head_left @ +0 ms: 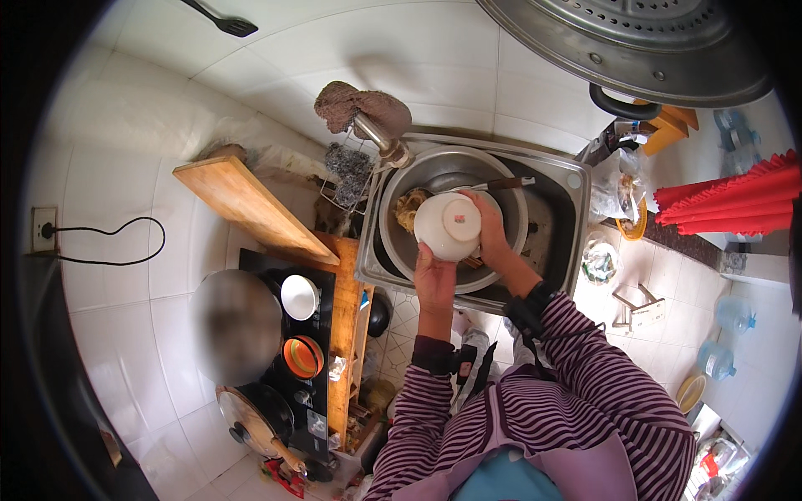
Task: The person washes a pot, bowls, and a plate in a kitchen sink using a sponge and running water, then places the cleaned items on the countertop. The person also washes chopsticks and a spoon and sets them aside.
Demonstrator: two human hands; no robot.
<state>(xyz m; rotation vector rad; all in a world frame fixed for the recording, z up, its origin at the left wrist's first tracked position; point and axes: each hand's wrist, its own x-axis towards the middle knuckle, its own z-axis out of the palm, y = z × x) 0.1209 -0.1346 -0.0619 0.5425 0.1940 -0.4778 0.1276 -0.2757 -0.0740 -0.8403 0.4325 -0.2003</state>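
Note:
A white bowl [435, 227] is held bottom up over a round metal basin [391, 179], its foot ring facing me. My left hand [435, 282] grips the bowl's near side, thumb against its outer wall. Around the right side wraps my right hand [491, 227]. The basin sits in a stainless steel sink [558, 238]. Inside the basin, a yellowish-brown crumpled thing [409, 207] lies left of the bowl; I cannot tell its kind. Behind the bowl, a utensil with a brown handle [504, 183] rests across the basin. The bowl hides much of the basin's inside.
A faucet [391, 149] draped with a brown cloth [376, 110] rises behind the basin. Grey scouring pads [349, 169] sit in a wire rack. Leftward are a cutting board [255, 209], a white bowl [299, 297] and an orange bowl [302, 357]. A large steamer [576, 42] looms upper right.

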